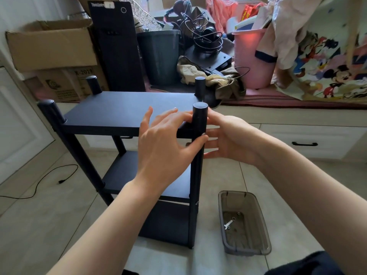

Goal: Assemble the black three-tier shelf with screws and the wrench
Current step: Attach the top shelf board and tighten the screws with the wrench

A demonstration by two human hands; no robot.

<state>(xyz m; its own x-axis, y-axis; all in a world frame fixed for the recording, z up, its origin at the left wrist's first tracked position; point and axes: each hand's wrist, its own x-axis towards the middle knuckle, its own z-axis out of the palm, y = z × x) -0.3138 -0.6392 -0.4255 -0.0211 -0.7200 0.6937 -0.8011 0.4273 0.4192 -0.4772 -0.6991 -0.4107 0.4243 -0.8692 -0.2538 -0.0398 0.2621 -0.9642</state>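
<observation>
My left hand (164, 143) and right hand (228, 137) meet at arm's reach, fingers straight, thumb tip pressing.

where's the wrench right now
In the head view, the wrench lies on the bottom of the grey plastic tray on the floor, lower right, beside the shelf's front right post.

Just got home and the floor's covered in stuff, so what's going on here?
A person is putting together a black shelf that stands upright on the tiled floor. Both hands are at its near right post: the left hand touches it with thumb and fingertips, the right hand is open just behind it. The wrench lies unused in a grey tray beside the shelf.
</observation>
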